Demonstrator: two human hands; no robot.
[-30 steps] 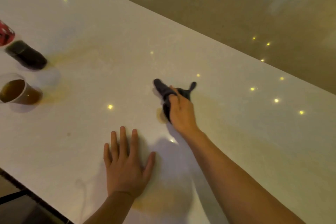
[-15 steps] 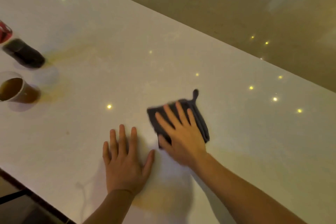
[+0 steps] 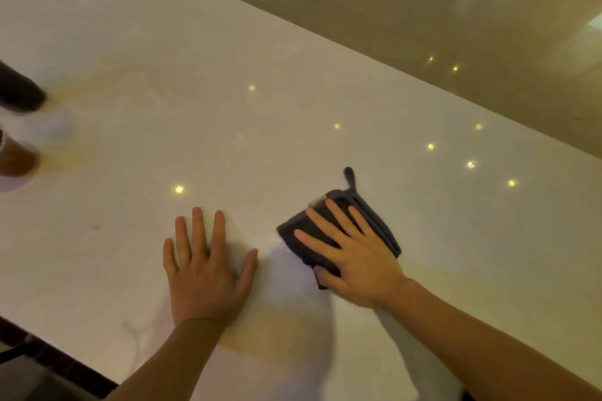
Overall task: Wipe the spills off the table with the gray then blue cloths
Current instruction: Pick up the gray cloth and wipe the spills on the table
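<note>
A folded gray cloth lies flat on the white table, its hanging loop pointing away from me. My right hand presses on top of it with fingers spread, thumb tucked at its near edge. Beside it, my left hand rests flat on the bare table with fingers apart, holding nothing. A yellowish spill shows on the table near me between my forearms. Another faint yellow streak lies at the far left. No blue cloth is in view.
At the left edge a dark bottle lies on its side and a cup of brown liquid stands below it. The table's far edge runs diagonally toward the right; the near edge is at bottom left. A glossy floor lies beyond.
My right hand drew the gray cloth toward me and to the right, and the cloth went from bunched to flat under spread fingers. My left hand stayed in place.
</note>
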